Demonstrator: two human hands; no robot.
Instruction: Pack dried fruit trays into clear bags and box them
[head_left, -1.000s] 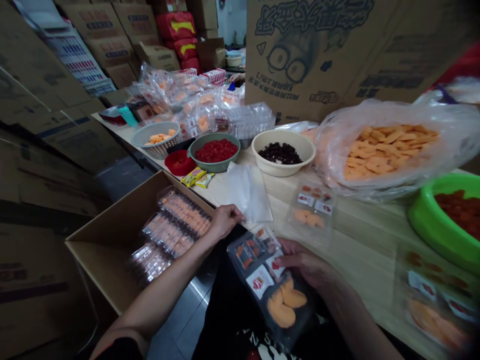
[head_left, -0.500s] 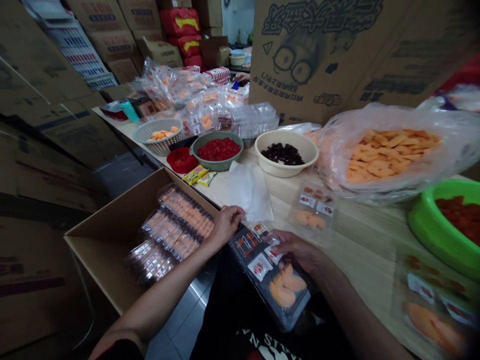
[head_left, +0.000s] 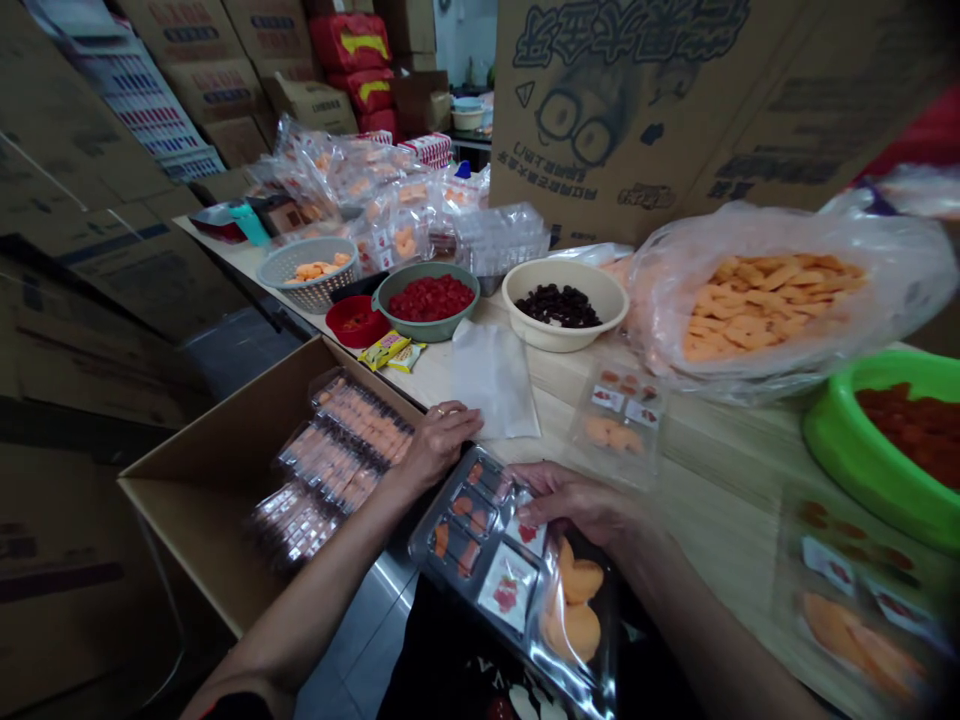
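Tray, orange snacks | right fingers grip it | left fingers at corner, hold unclear | carton: packed trays

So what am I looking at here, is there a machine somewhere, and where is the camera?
No machine here: these are a person's two bare hands, filmed by one camera worn on the head, looking forward and down. The right hand grips a clear tray of orange snacks and small packets, held off the near edge of the table. The left hand is at the tray's far corner; whether it grips is unclear. On the table are a second tray, a bowl of red pieces, a bowl of dark pieces and a bag of orange sticks. To the left an open box holds packed trays.
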